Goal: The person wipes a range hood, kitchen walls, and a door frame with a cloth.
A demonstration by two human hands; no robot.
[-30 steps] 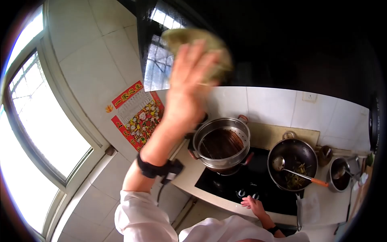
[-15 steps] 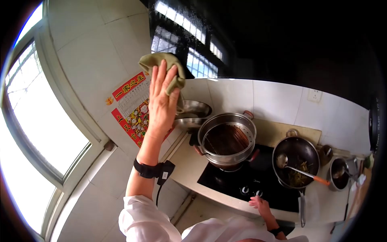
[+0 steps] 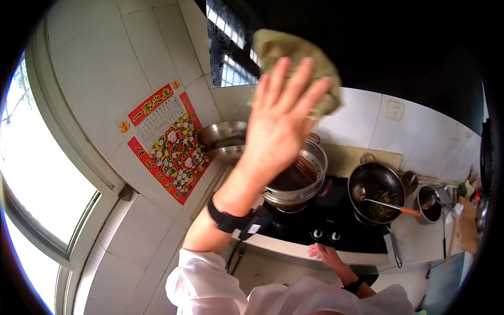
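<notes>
My left hand (image 3: 281,121) is raised, its spread fingers pressing an olive-green cloth (image 3: 299,50) against the glossy black range hood (image 3: 388,47). Below it, partly hidden by the hand and forearm, a steel steamer pot (image 3: 316,157) stands on the black cooktop (image 3: 336,220). My right hand (image 3: 326,254) is low at the counter's front edge, just below the two cooktop knobs (image 3: 326,235), with nothing visible in it; how its fingers are set is hard to tell.
A dark wok (image 3: 386,184) with food and an orange-handled ladle (image 3: 388,204) sits on the right. Beyond it is a small pot (image 3: 430,210) with a ladle. Steel bowls (image 3: 226,134) stand behind at left, near a red calendar (image 3: 170,142). A window (image 3: 42,157) is at far left.
My left hand and the cloth have moved right and up along the hood from its lower left corner. The view has shifted somewhat. My right hand remains near the knobs.
</notes>
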